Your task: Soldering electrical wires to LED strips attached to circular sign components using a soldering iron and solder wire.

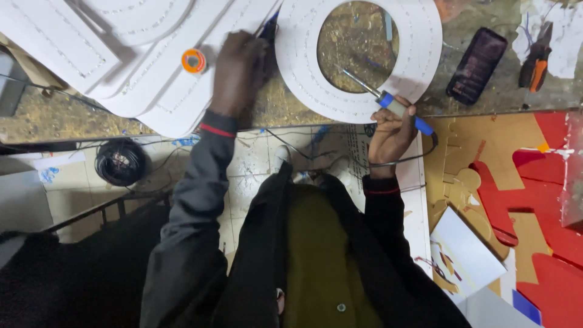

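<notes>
Fingers of right hand pinching blue-handled soldering iron; left hand, fingers hidden, pressing flat white ring-shaped board on counter. Keeping tip steady, board pinned.

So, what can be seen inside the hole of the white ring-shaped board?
Through the white ring-shaped board, the speckled worktop and the soldering iron's metal tip show. The bench beneath the board itself is covered.

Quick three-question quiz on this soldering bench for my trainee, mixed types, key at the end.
1. True or false: the right hand holds the blue-handled soldering iron.
2. The left hand rests nearest which: (a) white ring panel, (b) phone, (c) pliers?
3. Fill in: the orange solder spool lies to the ___ of the left hand.

Key: 1 true; 2 a; 3 left.
</notes>
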